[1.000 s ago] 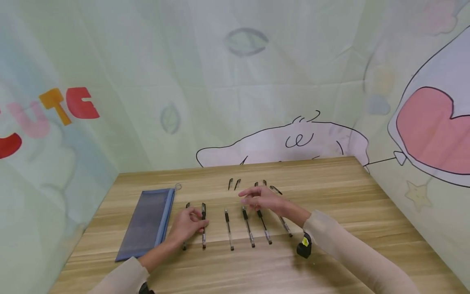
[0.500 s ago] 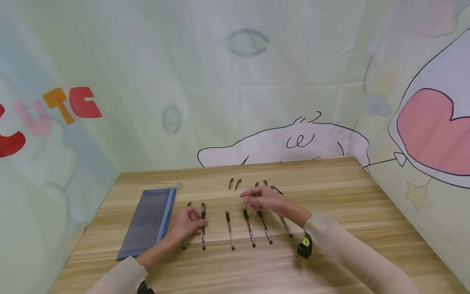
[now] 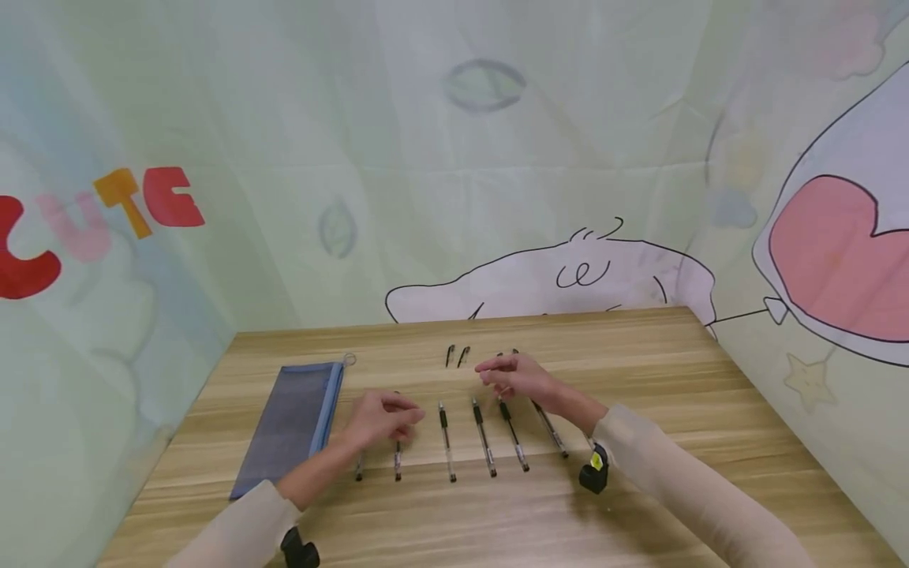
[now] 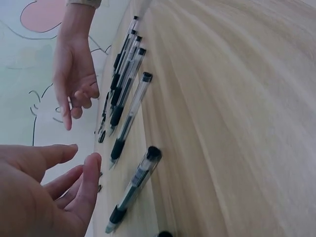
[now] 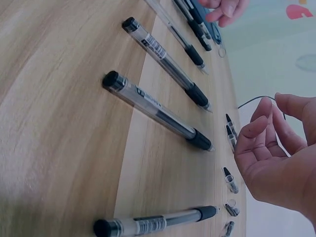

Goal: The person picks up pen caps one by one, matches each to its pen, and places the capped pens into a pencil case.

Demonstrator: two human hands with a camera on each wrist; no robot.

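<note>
My left hand (image 3: 383,418) hovers over two gel pens at the left of a row; one pen (image 3: 398,465) shows its lower end below the fingers. In the left wrist view, thumb and fingers stand apart with nothing between them. Nearest to that hand on the right lies an uncapped gel pen (image 3: 446,442), its tip pointing away. My right hand (image 3: 521,377) hangs above the far ends of more pens, fingers loosely bent and holding nothing visible. Under it lie a gel pen (image 3: 484,438), another pen (image 3: 514,438) and a further pen (image 3: 551,430).
A blue mesh zip pouch (image 3: 287,426) lies flat at the left. Behind the pens rest small black pen caps, such as one cap (image 3: 450,356) and a second cap (image 3: 464,356); others are partly behind the right hand. A printed cloth (image 3: 469,197) hangs around the wooden table (image 3: 639,513).
My left hand has come off the capped pen beside its thumb and moved up and to the right. My right hand stays nearly where it was, and the head view shifted slightly.
</note>
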